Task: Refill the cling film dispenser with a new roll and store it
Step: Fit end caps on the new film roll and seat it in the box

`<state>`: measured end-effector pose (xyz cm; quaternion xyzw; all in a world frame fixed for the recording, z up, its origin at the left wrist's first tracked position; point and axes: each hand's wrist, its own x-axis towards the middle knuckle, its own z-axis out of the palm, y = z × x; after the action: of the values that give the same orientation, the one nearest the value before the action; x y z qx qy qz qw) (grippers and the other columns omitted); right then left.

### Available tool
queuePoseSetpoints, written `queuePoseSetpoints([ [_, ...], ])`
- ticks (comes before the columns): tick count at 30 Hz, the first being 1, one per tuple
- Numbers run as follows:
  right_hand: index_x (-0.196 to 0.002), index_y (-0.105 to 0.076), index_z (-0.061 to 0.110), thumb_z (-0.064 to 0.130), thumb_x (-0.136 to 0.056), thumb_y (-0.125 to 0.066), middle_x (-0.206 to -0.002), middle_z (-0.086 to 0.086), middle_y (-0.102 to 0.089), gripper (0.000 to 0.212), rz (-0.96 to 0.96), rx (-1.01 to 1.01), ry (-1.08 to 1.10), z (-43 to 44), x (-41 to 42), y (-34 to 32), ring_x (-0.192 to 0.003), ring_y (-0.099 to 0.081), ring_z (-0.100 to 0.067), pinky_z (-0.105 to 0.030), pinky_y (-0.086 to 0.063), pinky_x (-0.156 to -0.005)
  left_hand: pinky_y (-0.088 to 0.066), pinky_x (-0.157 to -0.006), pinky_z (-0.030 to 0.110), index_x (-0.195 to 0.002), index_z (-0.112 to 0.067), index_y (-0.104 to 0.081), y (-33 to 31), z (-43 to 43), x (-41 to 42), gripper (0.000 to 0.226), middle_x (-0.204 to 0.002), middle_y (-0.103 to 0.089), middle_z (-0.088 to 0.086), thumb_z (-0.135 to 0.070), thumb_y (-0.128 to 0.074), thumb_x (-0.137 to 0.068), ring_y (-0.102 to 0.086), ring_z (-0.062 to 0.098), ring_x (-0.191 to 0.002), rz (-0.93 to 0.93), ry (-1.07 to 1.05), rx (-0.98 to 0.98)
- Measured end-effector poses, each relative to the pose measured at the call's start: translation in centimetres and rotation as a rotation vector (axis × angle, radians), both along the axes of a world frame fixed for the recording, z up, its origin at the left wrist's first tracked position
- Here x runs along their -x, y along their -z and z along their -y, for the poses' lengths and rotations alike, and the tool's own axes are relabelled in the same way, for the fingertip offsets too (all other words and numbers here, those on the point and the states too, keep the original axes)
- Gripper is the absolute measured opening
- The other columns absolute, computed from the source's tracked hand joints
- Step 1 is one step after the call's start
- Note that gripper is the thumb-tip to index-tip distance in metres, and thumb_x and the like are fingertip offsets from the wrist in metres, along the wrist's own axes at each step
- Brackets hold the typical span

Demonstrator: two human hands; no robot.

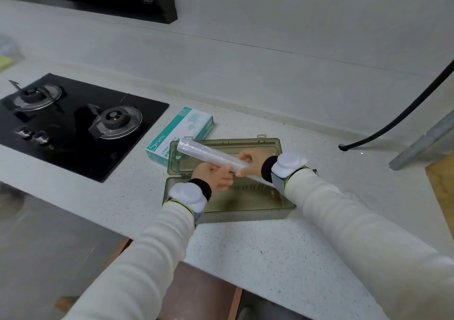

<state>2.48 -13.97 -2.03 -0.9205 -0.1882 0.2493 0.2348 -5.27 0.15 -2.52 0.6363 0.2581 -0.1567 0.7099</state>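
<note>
A translucent olive cling film dispenser (248,197) is seen lying open on a speckled white countertop (258,251), its lid (265,145) folded back and its tray bare. A new cling film roll (208,154) is held slantwise above it: the right hand (250,163) is closed around the roll's near end, while the left hand (216,176) is curled against its underside. A green-and-white Snex carton (177,133) is set just behind the dispenser, beside a black gas hob (73,123).

Clear-wrapped white roll (211,156); smoky olive see-through dispenser (245,204); teal-and-white box (172,133); speckled white counter (245,246); black hob (71,120).
</note>
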Motion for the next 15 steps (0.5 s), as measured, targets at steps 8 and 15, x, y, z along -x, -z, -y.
queuePoseSetpoints([
  [8, -0.109, -0.063, 0.024, 0.035, -0.069, -0.077, -0.111, 0.002, -0.066, 0.044, 0.077, 0.095, -0.002, 0.7, 0.1, 0.0, -0.100, -0.062, -0.021, -0.033, -0.049, -0.088, -0.042, -0.078, 0.029, -0.103, -0.020, -0.062, -1.3, -0.6, -0.3, 0.033, -0.098, -0.060, -0.001, -0.039, -0.071, -0.077, -0.053, 0.019, -0.094, 0.640, 0.330, -1.274],
  [15, -0.112, -0.063, 0.019, 0.030, -0.069, -0.079, -0.113, -0.001, -0.066, 0.046, 0.088, 0.098, -0.052, 0.7, 1.0, -0.2, -0.100, -0.061, -0.022, -0.029, -0.045, -0.082, -0.038, -0.098, 0.034, -0.126, -0.019, -0.054, -1.4, -0.3, -1.1, 0.042, -0.126, -0.053, 0.004, -0.032, -0.062, -0.086, -0.044, 0.024, -0.119, 0.471, 0.720, -1.383],
])
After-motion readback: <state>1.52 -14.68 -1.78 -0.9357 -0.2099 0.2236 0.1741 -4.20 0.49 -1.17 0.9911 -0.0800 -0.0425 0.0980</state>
